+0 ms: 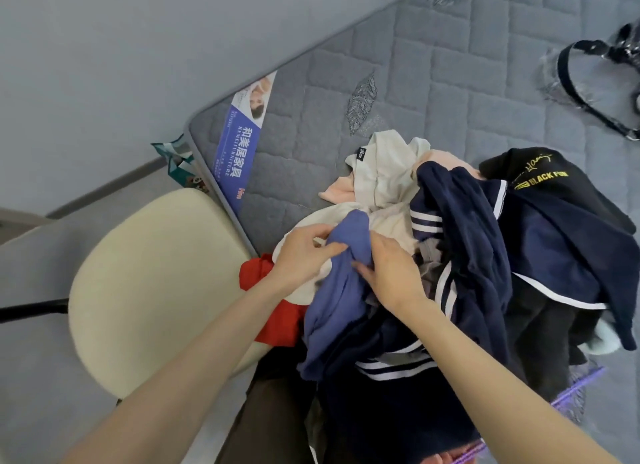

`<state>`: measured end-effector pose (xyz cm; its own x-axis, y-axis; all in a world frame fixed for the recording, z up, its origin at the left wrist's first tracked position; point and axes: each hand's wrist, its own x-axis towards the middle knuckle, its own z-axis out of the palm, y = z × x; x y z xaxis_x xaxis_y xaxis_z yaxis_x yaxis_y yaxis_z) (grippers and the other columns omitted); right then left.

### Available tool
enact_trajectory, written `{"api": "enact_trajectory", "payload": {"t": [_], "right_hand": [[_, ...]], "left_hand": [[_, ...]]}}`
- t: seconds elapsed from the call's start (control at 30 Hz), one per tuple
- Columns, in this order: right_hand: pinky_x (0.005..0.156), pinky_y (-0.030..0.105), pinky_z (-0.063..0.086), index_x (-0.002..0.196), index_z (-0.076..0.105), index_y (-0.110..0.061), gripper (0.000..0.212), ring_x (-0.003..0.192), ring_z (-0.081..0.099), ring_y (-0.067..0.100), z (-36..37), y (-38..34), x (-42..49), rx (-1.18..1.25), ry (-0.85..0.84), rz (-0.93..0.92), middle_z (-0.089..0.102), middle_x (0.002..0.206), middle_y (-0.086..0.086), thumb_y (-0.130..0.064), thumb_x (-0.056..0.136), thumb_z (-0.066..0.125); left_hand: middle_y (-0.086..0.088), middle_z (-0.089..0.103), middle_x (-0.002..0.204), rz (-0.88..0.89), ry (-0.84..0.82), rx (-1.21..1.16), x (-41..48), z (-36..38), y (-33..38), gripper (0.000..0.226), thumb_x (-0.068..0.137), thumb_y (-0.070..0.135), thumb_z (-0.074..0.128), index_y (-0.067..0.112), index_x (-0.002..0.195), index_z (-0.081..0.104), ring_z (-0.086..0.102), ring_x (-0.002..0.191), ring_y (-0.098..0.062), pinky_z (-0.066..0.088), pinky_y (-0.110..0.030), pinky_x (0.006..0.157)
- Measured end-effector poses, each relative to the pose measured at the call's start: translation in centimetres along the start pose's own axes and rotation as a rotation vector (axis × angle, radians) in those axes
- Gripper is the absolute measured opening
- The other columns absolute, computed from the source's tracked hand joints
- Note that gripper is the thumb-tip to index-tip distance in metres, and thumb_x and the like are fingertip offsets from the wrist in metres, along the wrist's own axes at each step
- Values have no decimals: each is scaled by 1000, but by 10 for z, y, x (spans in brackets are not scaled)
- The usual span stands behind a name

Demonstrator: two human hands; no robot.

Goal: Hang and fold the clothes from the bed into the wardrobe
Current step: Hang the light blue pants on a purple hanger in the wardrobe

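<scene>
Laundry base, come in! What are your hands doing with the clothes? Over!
Left hand, right hand both grip blue garment. It lies in the clothes pile on the mattress. Navy striped top crowds it.

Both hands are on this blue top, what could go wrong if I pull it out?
The left hand and right hand grip the periwinkle-blue top, whose lower part seems tucked among the navy white-striped garment; pulling may drag that along. The red garment at the grey quilted mattress edge could slip off.
</scene>
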<state>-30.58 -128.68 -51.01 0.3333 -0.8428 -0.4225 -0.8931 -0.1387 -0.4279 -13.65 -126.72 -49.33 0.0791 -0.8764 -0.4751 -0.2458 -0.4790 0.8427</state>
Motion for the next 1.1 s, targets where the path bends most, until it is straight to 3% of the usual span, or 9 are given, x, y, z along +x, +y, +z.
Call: {"api": "enact_trajectory", "payload": {"t": [0.17, 0.3, 0.4, 0.5, 0.57, 0.63, 0.73, 0.87, 1.1], "right_hand": [[59, 36, 34, 95, 50, -10, 4, 71, 48, 29, -53, -40, 23, 110, 330, -53, 60, 82, 8, -11, 94, 46], [52, 22, 28, 86, 46, -12, 7, 65, 45, 19, -104, -69, 51, 407, 489, -19, 56, 75, 4, -10, 92, 47], [59, 14, 33, 91, 48, -15, 11, 66, 45, 6, -104, -96, 53, 587, 434, -92, 54, 76, -7, -5, 93, 46], [91, 25, 40, 130, 43, -6, 38, 108, 52, 14, -73, -101, 52, 658, 152, -137, 56, 121, 6, -7, 94, 54], [112, 29, 28, 148, 24, -4, 66, 135, 36, 19, -50, -87, 50, 502, 65, -100, 38, 148, 10, -9, 92, 58], [111, 29, 30, 145, 32, -5, 58, 134, 38, 24, -32, -66, 41, 359, 49, -93, 41, 146, 12, -10, 92, 58], [102, 33, 33, 131, 52, -17, 37, 121, 51, 29, 0, -43, 15, 65, -264, -112, 56, 132, 5, -26, 95, 55], [116, 52, 1, 140, 41, -38, 60, 140, 26, 36, 36, -26, -21, -602, -590, -68, 40, 148, 0, -59, 86, 54], [118, 46, 0, 141, 45, -30, 46, 142, 20, 36, 38, 13, -65, -850, -549, 44, 37, 149, 4, -32, 94, 43]], "left_hand": [[10, 68, 87, 72, 166, -419, -1, -26, 50, 21, 87, 1, 65, 9, 106, 66, 62, 74, 7, 49, -16, 74], [6, 57, 131, 173, 142, -485, 11, -54, 70, 43, 91, 3, 60, 17, 131, 51, 53, 118, -1, 44, -14, 95], [3, 48, 140, 101, 167, -417, 18, -64, 50, 48, 95, 3, 53, 9, 142, 42, 47, 124, -4, 42, -15, 99], [6, 50, 135, -3, 246, -327, 16, -68, 14, 48, 98, 4, 48, 10, 144, 38, 51, 117, -7, 46, -11, 89], [2, 46, 141, -81, 265, -307, 10, -67, -9, 50, 98, 4, 48, 12, 146, 36, 47, 123, -8, 42, -4, 85], [-3, 41, 146, -147, 246, -270, 2, -62, -28, 52, 98, 6, 48, 15, 147, 34, 41, 131, -11, 37, -8, 91], [-7, 39, 148, -225, 199, -189, -9, -48, -52, 52, 97, 7, 50, 16, 146, 35, 38, 135, -16, 34, -9, 88], [-11, 43, 145, -287, 164, -27, -27, -25, -80, 56, 91, 2, 56, 11, 144, 38, 42, 132, -23, 32, -21, 103], [-8, 41, 146, -357, 63, 42, -61, 4, -113, 62, 89, 0, 58, 5, 145, 32, 41, 133, -21, 31, -21, 103]]}}
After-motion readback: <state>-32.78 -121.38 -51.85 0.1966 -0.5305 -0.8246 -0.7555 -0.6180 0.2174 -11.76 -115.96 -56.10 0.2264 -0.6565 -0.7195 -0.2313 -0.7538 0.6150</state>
